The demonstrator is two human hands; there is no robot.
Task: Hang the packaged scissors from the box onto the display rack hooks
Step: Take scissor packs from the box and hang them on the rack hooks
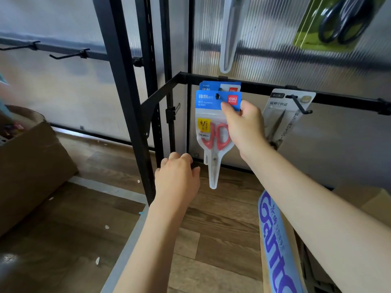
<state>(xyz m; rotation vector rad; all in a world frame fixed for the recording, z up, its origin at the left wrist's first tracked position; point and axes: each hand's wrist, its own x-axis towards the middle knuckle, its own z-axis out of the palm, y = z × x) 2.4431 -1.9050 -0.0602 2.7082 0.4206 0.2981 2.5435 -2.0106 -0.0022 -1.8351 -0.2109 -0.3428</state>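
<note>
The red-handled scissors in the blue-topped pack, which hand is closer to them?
Right. The right hand pinches the blue card top of the red-handled scissors pack. The left hand hovers apart, lower left, beside the pack's clear tip, holding nothing.

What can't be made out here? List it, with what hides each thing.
- Rear blue pack: head view, front pack covers all but its top.
- Right hand: its fingers are behind the front pack.
- Green pack: cut by the top edge, blurred.
- Box: contents cut off at the left edge.
</note>
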